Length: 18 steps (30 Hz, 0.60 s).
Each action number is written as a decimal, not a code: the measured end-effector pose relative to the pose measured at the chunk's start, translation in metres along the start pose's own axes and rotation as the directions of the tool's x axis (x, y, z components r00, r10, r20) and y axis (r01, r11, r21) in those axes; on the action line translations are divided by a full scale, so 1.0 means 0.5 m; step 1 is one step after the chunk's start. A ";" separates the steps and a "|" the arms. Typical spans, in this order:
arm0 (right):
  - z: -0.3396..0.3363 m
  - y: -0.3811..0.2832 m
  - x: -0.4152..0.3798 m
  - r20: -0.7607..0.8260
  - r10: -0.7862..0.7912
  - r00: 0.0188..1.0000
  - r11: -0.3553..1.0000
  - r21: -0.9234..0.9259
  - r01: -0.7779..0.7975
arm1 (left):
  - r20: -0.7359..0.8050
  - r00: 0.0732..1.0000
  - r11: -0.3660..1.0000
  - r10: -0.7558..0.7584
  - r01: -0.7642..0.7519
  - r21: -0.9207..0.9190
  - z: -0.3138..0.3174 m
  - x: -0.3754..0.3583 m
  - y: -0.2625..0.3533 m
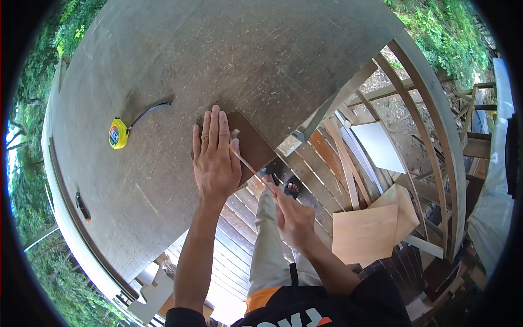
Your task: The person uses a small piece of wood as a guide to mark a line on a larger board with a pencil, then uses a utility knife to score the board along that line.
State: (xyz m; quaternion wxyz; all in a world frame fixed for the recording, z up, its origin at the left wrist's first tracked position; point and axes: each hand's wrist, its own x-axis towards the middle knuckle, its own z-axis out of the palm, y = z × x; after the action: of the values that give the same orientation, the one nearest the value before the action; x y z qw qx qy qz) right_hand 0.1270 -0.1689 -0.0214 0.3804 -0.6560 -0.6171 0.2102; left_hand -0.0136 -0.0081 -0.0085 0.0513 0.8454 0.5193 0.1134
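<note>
My left hand point(216, 158) lies flat, fingers stretched out, pressing on a brown board point(251, 137) at the table's edge. The board sticks out a little past that edge. My right hand point(294, 218) is closed on the handle end of what looks like a hand saw point(251, 170), seen almost edge-on as a thin line. Its blade runs across the board and ends close to my left thumb. A small pale blurred bit point(235, 133) shows on the board near the blade's tip.
On the worn table point(163, 60) lie a yellow tape measure point(117, 133) with its tape partly out and a dark, pen-like tool point(82, 206). Plywood pieces point(365, 231) and a white panel point(377, 144) rest at the right, beside a wooden frame. Slatted flooring point(234, 218) lies below.
</note>
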 end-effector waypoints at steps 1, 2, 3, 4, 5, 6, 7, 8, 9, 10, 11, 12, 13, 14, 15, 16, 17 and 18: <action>0.003 -0.003 0.012 0.013 0.009 1.000 0.999 -0.033 -0.009 | 0.001 1.000 1.000 0.000 0.000 0.000 0.001 0.000 0.000; 0.007 -0.005 0.019 0.026 0.020 0.999 0.998 -0.067 -0.018 | -0.007 1.000 1.000 -0.003 0.003 -0.012 0.001 -0.001 0.000; 0.012 -0.005 0.025 0.028 0.022 0.999 0.998 -0.067 -0.020 | -0.015 1.000 1.000 -0.007 0.007 -0.023 0.001 -0.001 0.000; 0.016 -0.005 0.029 0.012 0.028 1.000 0.998 -0.050 -0.027 | -0.013 1.000 1.000 -0.008 0.008 -0.025 0.001 -0.002 0.000; 0.019 -0.005 0.032 -0.003 0.033 0.999 0.999 -0.032 -0.033 | -0.006 1.000 1.000 -0.010 0.010 -0.014 0.001 -0.002 0.000; 0.019 -0.007 0.035 -0.002 0.032 0.999 0.999 -0.033 -0.032 | 0.001 1.000 1.000 -0.011 0.011 -0.003 0.000 -0.001 0.000; 0.018 -0.011 0.038 0.025 0.070 0.997 0.996 -0.056 -0.069 | 0.001 1.000 1.000 -0.013 0.013 -0.003 0.000 -0.001 0.000; 0.017 -0.014 0.040 0.050 0.108 0.993 0.991 -0.080 -0.104 | 0.003 1.000 1.000 -0.012 0.012 0.001 -0.001 -0.001 0.000; 0.017 -0.014 0.041 0.051 0.108 0.993 0.991 -0.080 -0.104 | 0.005 1.000 1.000 -0.011 0.011 0.004 -0.001 0.000 0.001; 0.017 -0.015 0.042 0.057 0.113 0.992 0.991 -0.081 -0.108 | 0.005 1.000 1.000 -0.013 0.013 0.003 0.000 0.000 0.000; 0.017 -0.016 0.043 0.064 0.119 0.991 0.990 -0.081 -0.114 | 0.003 1.000 1.000 -0.009 0.009 -0.001 0.000 0.000 0.000; 0.016 -0.018 0.044 0.065 0.119 0.991 0.990 -0.081 -0.114 | 0.001 1.000 1.000 -0.005 0.005 -0.004 0.000 0.000 0.000; 0.014 -0.021 0.048 0.056 0.119 0.991 0.990 -0.079 -0.114 | 0.002 1.000 1.000 -0.006 0.006 -0.004 0.000 0.000 -0.001; 0.013 -0.022 0.049 0.047 0.118 0.992 0.990 -0.079 -0.114 | 0.002 1.000 1.000 -0.005 0.005 -0.001 0.000 0.000 -0.001; 0.014 -0.021 0.048 0.048 0.118 0.992 0.990 -0.079 -0.114 | 0.003 1.000 1.000 -0.005 0.005 0.002 0.000 0.000 -0.001; 0.015 -0.019 0.046 0.052 0.121 0.991 0.990 -0.077 -0.117 | 0.004 1.000 1.000 -0.006 0.006 0.002 -0.001 0.001 -0.001; 0.017 -0.018 0.044 0.057 0.125 0.991 0.990 -0.074 -0.121 | 0.004 1.000 1.000 -0.008 0.008 -0.005 -0.001 0.001 -0.001; 0.022 -0.014 0.042 0.058 0.127 0.990 0.990 -0.074 -0.123 | 0.005 1.000 1.000 -0.010 0.011 -0.012 -0.001 0.001 0.000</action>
State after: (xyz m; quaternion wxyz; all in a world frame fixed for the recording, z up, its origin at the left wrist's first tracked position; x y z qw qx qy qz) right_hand 0.1174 -0.1464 -0.0190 0.3235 -0.6994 -0.5935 0.2323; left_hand -0.0137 -0.0075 -0.0079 0.0583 0.8427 0.5229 0.1140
